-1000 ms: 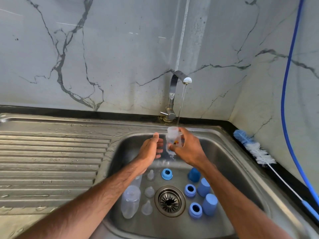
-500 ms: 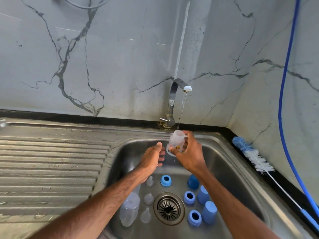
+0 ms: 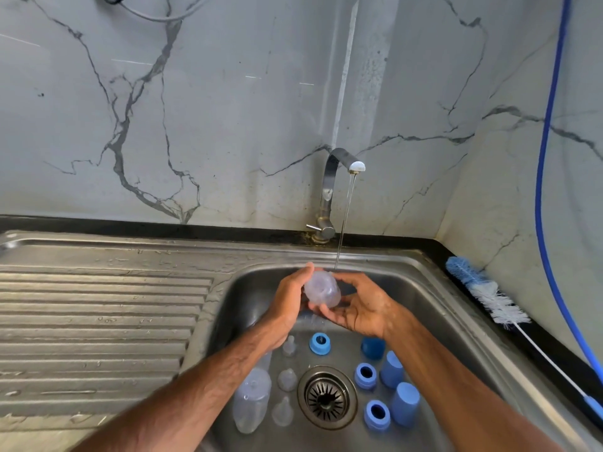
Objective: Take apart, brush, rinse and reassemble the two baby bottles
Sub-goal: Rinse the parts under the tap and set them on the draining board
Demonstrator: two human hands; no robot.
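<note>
One clear bottle gripped by left hand and right hand, steel sink, ribbed drainboard, marble wall

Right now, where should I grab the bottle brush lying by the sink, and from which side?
Pinch the bottle brush by its thin white stem, coming down from above on the sink side. It lies flat along the black counter, wall close behind it, bristle head toward the far corner.

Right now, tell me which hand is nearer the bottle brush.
Right. The right hand holds the clear bottle on the side toward the bottle brush; the left hand grips it from the far side.
</note>
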